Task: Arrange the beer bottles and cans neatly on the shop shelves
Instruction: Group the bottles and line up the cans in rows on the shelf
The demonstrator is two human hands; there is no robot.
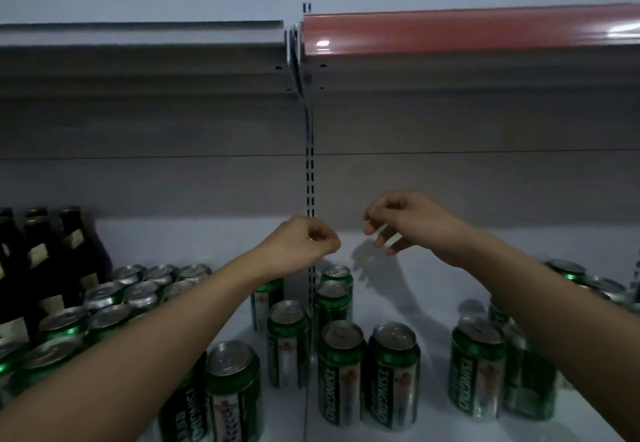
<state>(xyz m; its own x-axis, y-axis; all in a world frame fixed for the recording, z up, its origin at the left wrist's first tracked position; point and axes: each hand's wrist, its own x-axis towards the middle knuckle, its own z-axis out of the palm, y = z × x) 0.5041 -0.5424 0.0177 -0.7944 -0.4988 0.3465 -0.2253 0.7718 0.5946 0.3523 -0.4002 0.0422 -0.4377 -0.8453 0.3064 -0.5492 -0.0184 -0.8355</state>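
The likeliest mishap here, as I judge it, is a knocked-over can: both forearms reach across the white metal shelf (398, 289) right above the scattered green-and-silver aluminium beer cans (341, 370), and a forearm dropped carelessly, or a hand coming down on one can while brushing its neighbour, could topple several, since the loose ones below and between the hands stand singly, apart from each other. The packed block of the same cans (114, 299) under and outboard of the left forearm stands tight, so a nudge there could push the row askew or into the dark brown glass beer bottles (36, 251) with pale labels standing further out to the left. The left hand (299, 242) hovers above the cans with its fingers curled in toward the thumb; it seems to hold nothing, though whether something small is pinched at the fingertips I cannot tell. The right hand (403, 222), just beside it and apart from it, hangs loosely with fingers half curled and pointing down, touching nothing. More green cans (476, 367) stand under the right forearm and beyond it to the right. Overhead of the hands runs a grey shelf edge (145, 35) and a red one (467, 31).
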